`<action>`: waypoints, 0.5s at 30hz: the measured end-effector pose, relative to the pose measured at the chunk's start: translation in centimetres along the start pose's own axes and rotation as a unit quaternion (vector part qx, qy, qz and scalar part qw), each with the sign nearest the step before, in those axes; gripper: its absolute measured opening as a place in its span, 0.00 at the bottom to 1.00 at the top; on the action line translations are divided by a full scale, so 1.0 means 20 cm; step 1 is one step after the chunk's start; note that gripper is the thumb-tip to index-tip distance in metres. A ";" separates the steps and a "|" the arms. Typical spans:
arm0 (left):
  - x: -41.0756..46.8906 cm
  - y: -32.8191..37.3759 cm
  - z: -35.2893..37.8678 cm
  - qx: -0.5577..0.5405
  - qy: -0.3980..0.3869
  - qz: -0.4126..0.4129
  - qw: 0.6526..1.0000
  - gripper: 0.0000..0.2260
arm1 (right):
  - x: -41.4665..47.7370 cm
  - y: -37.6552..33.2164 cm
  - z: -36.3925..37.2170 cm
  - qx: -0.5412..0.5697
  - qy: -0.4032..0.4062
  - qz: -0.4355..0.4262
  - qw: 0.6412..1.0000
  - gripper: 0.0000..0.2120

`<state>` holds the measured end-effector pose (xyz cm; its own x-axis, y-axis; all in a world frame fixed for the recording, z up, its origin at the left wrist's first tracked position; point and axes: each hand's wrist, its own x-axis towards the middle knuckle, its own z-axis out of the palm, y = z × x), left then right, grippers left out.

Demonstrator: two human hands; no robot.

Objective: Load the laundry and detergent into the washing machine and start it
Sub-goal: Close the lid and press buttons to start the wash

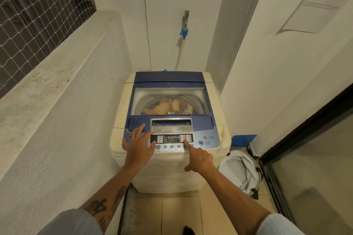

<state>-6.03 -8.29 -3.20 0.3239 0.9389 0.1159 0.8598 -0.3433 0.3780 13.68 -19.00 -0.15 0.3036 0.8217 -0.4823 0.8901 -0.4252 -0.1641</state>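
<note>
Washing machine stands centre, against the far wall, lid closed. Laundry is inside the drum, seen through the lid window. Left hand lies flat, fingers spread, on the left of the control panel, gripping nothing. Right hand has its index finger straight on a panel button, other fingers curled, holding nothing. White bag sits on the floor to the right.

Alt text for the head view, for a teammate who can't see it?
The right hand points its index finger at a button on the control panel of a washing machine, while the left hand rests on the panel's left side. The lid is closed, laundry visible through its window.
</note>
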 end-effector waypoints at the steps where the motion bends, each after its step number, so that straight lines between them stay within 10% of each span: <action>1: 0.00 0.00 0.00 0.001 0.001 0.001 1.000 0.18 | 0.00 0.00 0.00 0.001 0.000 0.000 1.000 0.51; 15: 0.00 0.03 -0.01 -0.016 -0.009 0.001 1.000 0.16 | 0.02 0.04 0.00 -0.008 0.003 0.006 1.000 0.53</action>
<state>-5.51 -8.50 -2.83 0.3333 0.9376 0.0997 0.8465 -0.3441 0.4063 14.51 -19.07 -0.41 0.3170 0.8184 -0.4792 0.8917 -0.4294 -0.1434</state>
